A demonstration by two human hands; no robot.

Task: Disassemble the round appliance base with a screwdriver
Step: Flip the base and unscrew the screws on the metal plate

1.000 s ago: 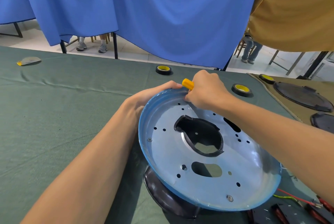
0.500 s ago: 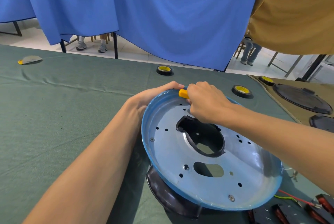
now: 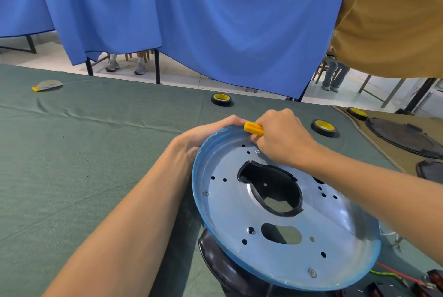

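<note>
The round appliance base (image 3: 335,232) is a blue-rimmed metal dish with a black-edged centre hole, tilted up on a black part (image 3: 223,265) beneath it. My left hand (image 3: 203,137) grips its far left rim, fingers curled over the edge. My right hand (image 3: 280,138) grips a screwdriver with a yellow handle (image 3: 253,128) at the far part of the dish; the shaft and tip are hidden under the fist. Screws (image 3: 205,193) show near the rim at the left and near the front (image 3: 312,273).
Two rolls of black tape (image 3: 221,99) (image 3: 324,127) lie beyond the base on the green cloth. Dark round parts (image 3: 405,138) sit on a tan mat at right. Red and green wires (image 3: 393,274) and black pieces lie at front right. A person in a tan shirt (image 3: 395,21) stands at the right.
My right hand with the screwdriver dipped toward the dish half a second ago and has come back up toward the far rim. The left hand keeps its hold.
</note>
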